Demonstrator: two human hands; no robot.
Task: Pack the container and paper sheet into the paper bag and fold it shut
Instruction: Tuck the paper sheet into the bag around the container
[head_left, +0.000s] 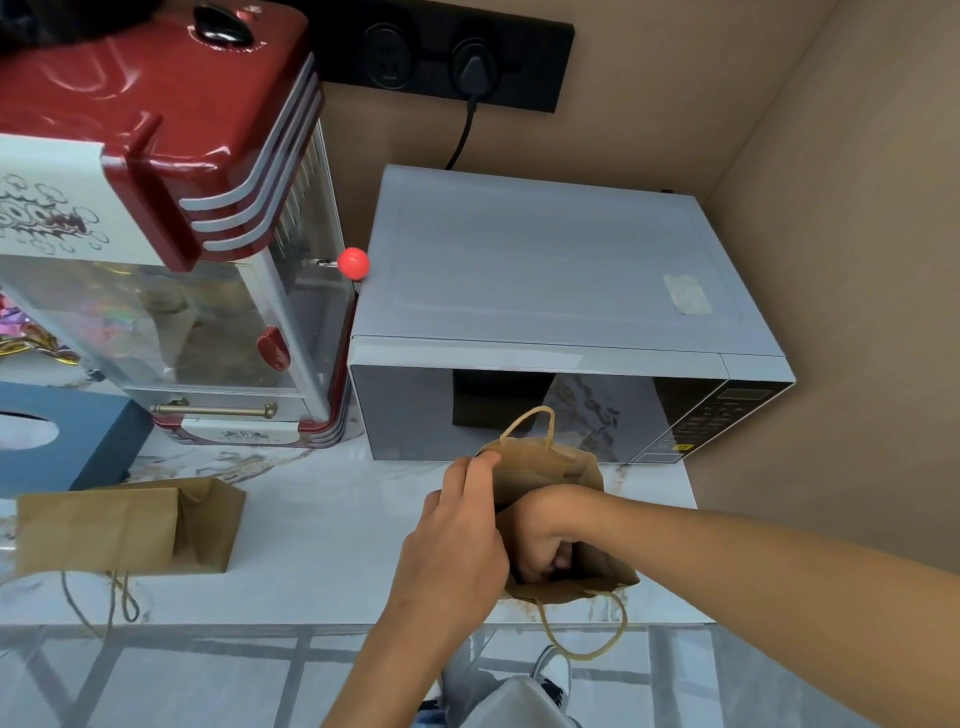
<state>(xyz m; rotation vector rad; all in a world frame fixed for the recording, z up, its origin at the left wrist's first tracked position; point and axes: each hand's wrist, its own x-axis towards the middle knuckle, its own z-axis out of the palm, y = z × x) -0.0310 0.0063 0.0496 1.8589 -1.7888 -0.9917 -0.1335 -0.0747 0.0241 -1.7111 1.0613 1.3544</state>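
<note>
Beige walls (831, 156), black socket panel (441, 57), marble counter (322, 519), grey tiled floor (156, 675)

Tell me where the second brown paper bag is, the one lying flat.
The flat brown paper bag lies on the white marble counter, left, before the blue tissue box.

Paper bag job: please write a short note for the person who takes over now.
Left hand pinches the rim of the upright paper bag, holding it open in front of the microwave.
Right hand is down inside the bag; its grip is hidden.
Container and paper sheet are not visible, perhaps inside.
A second bag lies flat to the left.
Left: confirm the contents, fold the top shut.
</note>
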